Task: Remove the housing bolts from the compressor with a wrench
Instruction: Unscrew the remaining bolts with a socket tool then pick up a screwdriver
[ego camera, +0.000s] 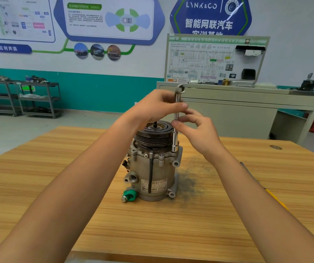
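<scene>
Forearms reach across the desk [57, 186] to the compressor [152, 173] standing on end at its middle. Left hand [152, 109] pinches the vertical wrench [177, 118] high, right hand [198, 130] lower, steadying its socket end on a rim bolt, probably to spin it loose.

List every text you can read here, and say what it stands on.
"LYNK&CO": blue sign on the wall.
"智能网联汽车": same sign; the line below it is cut off.
"共享/互利共赢": blue banner.
"ADAS": wall panel; its small print is unreadable.
"HV": wiring board; the rest is too small.
Compressor label: too blurred.
</scene>
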